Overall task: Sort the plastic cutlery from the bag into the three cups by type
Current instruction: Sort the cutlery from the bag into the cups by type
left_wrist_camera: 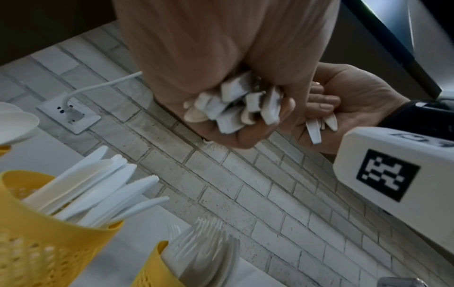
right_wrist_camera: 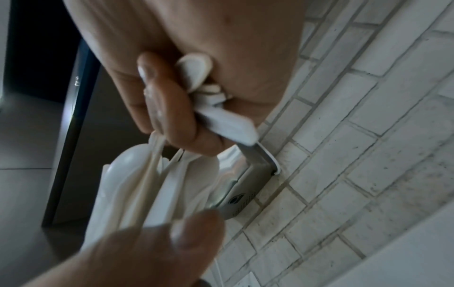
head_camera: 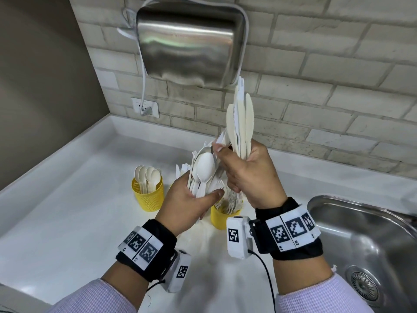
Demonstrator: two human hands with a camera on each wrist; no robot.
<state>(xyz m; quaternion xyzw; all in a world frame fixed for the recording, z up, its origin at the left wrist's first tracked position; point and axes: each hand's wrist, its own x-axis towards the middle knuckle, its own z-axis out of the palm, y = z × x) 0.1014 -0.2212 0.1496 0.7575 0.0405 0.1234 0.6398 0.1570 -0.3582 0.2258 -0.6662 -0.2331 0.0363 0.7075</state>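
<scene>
My left hand (head_camera: 198, 193) grips a mixed bundle of white plastic spoons and forks (head_camera: 203, 170) by the handles, above the cups. My right hand (head_camera: 246, 168) holds several cream knives (head_camera: 241, 118) upright, and its thumb and forefinger reach into the top of the left bundle. In the left wrist view the handle ends (left_wrist_camera: 233, 108) stick out of my left fist. A yellow cup (head_camera: 147, 195) holds spoons. Another yellow cup (head_camera: 222, 216) holds forks. The knife cup (left_wrist_camera: 36, 242) is hidden behind my left hand in the head view. No bag is in view.
A steel sink (head_camera: 361, 240) lies at the right, close to my right wrist. A metal box (head_camera: 189, 44) hangs on the brick wall above, with a white cable running to a socket (head_camera: 145, 107). The white counter (head_camera: 67, 211) stretches left.
</scene>
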